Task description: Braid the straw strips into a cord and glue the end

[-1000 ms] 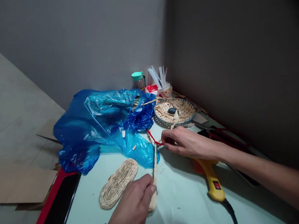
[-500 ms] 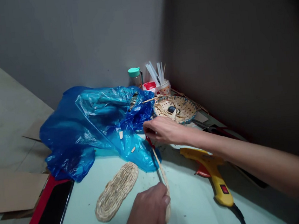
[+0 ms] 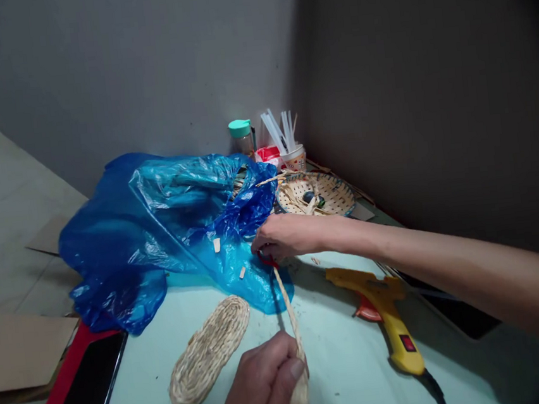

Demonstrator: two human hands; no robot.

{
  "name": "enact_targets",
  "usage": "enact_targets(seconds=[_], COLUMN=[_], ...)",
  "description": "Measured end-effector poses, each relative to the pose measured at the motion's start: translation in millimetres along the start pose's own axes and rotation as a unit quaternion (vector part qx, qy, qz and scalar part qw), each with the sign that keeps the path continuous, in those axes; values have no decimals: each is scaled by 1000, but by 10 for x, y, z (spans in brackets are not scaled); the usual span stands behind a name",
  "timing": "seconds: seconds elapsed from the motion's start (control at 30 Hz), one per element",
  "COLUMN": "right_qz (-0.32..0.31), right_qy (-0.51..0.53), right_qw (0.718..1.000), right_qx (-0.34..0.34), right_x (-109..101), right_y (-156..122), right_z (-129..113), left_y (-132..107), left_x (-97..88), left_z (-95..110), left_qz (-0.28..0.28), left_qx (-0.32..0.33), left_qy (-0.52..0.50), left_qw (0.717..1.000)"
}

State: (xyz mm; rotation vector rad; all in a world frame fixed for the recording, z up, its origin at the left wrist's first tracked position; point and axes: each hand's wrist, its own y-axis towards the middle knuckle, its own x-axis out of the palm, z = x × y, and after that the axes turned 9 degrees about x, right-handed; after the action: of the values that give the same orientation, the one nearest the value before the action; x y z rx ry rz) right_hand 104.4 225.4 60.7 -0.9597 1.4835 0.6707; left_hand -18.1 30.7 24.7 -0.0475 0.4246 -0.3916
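In my left hand (image 3: 262,380) I grip a pale straw cord (image 3: 289,308), with a thicker bundle of it below my thumb. The cord runs up and away to my right hand (image 3: 277,236), whose fingers are closed on a small red loop (image 3: 266,261) at the cord's far end. Whether that loop is a tie or part of a tool, I cannot tell. Left of the cord lies a flat, sole-shaped coiled straw piece (image 3: 210,352). A yellow glue gun (image 3: 380,312) with a red trigger rests under my right forearm.
A crumpled blue plastic bag (image 3: 157,219) covers the table's back left. Behind my right hand are a woven basket (image 3: 340,195) with straw scraps, a cup (image 3: 295,159) of glue sticks and a green-lidded jar (image 3: 241,140). A black, red-edged panel (image 3: 87,391) lies at the left edge.
My right hand has moved slightly left and down with the red loop. My left hand has turned a little, showing more of the thumb and the straw bundle.
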Motion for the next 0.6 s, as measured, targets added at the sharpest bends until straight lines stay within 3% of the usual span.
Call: enact_targets(seconds=[0.07,0.17,0.23,0.3,0.43,0.6], right_qz=[61,149,111,81,150,62], right_qy=[42,126,190,229,182,171], right_qw=[997,977,964,955,960,977], right_qx=[4,89,150,169,149,114], right_x=[-87,-109,-50,41,210,317], right_y=[-124,-365,-512,-605,-581,-389], right_z=[33,30,-5,-53,-129,-125], left_y=[-3,-9,-13,-16,-10,10], left_x=[-8,-4,4,19,68,113], left_z=[-15,-46,-58,-61,-65,-139], left_qz=[-3,-4,-2,1,13,22], left_qx=[-3,0,9,16,24,53], left_qy=[-20,-33,-35,-30,5,40], left_qw=[1000,999,999,999,1000,998])
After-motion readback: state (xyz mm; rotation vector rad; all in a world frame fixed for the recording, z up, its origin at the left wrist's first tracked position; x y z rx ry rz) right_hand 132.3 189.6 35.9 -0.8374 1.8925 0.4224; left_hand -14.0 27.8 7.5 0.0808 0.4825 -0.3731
